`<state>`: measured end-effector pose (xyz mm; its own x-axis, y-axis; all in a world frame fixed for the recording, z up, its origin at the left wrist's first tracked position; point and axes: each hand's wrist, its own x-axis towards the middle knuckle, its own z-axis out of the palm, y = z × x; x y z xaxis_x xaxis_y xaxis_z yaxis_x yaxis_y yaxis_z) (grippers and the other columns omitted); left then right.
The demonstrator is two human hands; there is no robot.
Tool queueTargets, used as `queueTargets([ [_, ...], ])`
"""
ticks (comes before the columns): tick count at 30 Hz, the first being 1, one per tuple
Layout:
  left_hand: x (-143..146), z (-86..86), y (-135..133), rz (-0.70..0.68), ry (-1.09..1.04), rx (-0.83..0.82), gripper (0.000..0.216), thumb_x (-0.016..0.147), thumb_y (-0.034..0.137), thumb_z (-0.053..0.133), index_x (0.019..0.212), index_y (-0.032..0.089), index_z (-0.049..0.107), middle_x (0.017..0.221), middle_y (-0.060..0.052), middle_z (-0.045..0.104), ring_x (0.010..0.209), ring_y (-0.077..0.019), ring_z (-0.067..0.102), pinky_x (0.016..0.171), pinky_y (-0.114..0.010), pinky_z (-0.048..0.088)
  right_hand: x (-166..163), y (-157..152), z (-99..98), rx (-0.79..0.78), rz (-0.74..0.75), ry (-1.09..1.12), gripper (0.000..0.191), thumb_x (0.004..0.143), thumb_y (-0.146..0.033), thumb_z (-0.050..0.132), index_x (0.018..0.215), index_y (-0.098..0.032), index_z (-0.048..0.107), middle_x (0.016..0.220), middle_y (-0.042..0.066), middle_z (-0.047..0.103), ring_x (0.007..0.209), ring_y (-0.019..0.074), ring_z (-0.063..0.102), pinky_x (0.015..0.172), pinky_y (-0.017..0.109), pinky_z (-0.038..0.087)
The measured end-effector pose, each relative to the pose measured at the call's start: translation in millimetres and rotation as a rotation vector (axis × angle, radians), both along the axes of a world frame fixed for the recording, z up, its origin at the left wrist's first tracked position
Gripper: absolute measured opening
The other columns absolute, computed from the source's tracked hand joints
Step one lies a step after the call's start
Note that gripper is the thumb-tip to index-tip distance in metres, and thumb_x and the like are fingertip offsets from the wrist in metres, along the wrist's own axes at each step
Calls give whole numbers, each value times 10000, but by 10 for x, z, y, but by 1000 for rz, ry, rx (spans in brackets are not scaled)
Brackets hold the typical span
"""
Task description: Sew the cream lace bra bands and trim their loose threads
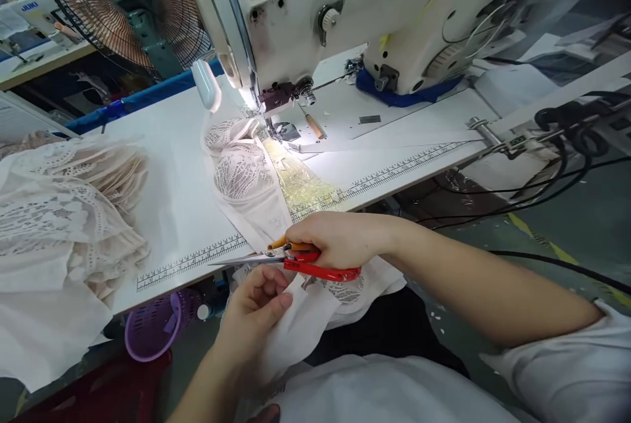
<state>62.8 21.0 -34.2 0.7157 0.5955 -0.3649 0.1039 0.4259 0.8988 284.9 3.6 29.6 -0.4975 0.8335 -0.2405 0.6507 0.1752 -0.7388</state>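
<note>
My right hand is wrapped round a pair of scissors with red handles; their metal blades point left, just above my left hand. An orange-yellow piece shows by its fingers, and I cannot tell whether it belongs to the scissors. Between thumb and fingers, my left hand pinches the edge of a white lace garment that hangs over my lap at the table's front edge. Beyond both hands, a white lace bra piece lies at the needle of the sewing machine.
A pile of white lace pieces covers the table's left side. Yellowish scraps and a wooden-handled tool lie near the needle. Below hangs a purple basket; a large fan stands behind. Black cables run at right.
</note>
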Motion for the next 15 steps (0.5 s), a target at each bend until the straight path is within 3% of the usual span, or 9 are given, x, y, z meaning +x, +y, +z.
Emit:
queueTargets([
  [8,48,-46,-18,53,34,-160,294,650,349,781,761,166,581,625,26,564,528,-89,469,514,-199,332,-15,-30,16,-30,-25,76,218,727,-219,544,635,-216,348,620,-43,457,534,110,391,478,241,284],
  [15,84,3,-23,97,49,-165,261,618,307,807,744,164,629,688,5,622,625,-115,541,614,-224,405,-37,-31,-4,-34,-27,88,225,731,-248,550,619,-216,357,585,-38,466,519,109,387,470,243,279],
])
